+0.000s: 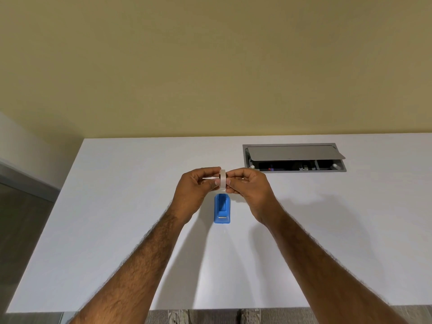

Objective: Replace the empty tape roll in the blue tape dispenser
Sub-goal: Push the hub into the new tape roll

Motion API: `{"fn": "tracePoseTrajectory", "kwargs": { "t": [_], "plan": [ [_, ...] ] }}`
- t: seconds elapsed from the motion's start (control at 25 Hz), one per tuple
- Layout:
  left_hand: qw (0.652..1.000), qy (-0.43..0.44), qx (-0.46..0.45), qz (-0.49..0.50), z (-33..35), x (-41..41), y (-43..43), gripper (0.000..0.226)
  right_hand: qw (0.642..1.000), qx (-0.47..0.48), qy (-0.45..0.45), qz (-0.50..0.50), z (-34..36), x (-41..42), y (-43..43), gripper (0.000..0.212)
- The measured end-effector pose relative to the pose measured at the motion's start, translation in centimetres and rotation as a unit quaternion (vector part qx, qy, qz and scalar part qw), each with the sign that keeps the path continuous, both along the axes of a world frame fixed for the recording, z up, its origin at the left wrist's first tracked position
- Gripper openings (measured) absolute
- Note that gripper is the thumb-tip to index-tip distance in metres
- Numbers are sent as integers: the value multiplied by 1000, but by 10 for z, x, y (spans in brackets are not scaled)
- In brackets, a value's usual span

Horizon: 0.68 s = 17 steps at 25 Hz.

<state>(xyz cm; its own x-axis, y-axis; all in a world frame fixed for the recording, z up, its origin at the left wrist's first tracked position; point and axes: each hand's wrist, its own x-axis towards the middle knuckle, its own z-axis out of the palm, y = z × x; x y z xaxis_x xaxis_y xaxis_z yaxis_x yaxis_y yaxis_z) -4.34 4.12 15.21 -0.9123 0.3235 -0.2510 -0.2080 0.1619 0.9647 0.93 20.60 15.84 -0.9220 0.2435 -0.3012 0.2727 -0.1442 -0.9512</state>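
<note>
The white table (pixel 117 230) fills the lower half of the view, with its far edge against a yellow wall (pixel 210 66) and its left edge open to the floor. There is much bare surface on both sides of the arms. In the far right part, a grey cable box (pixel 294 157) is set into the tabletop, its lid half raised.

The left hand (pixel 195 190) and the right hand (pixel 250 190) meet above the middle of the table. Both are closed on the roll (pixel 223 180), pinching it from each side with fingertips. The roll is pale and is seen edge-on, standing upright, so its axis runs left to right between the hands.

Just below the hands, the dispenser (pixel 222 208) stands on the table. Its long axis runs away from the person, with the metal cutter at the near end. No writing can be read on anything.
</note>
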Motion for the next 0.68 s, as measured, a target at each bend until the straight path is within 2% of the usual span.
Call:
{"fn": "tracePoseTrajectory", "kwargs": {
  "t": [0.44, 0.68],
  "plan": [
    [1000, -4, -2, -14, -3, 1, 3, 30, 1000, 26, -9, -4, -5, 0, 1, 17],
    [996, -56, 53, -38, -4, 6, 2, 30, 999, 32, -8, -4, -3, 0, 1, 14]
  ]
}}
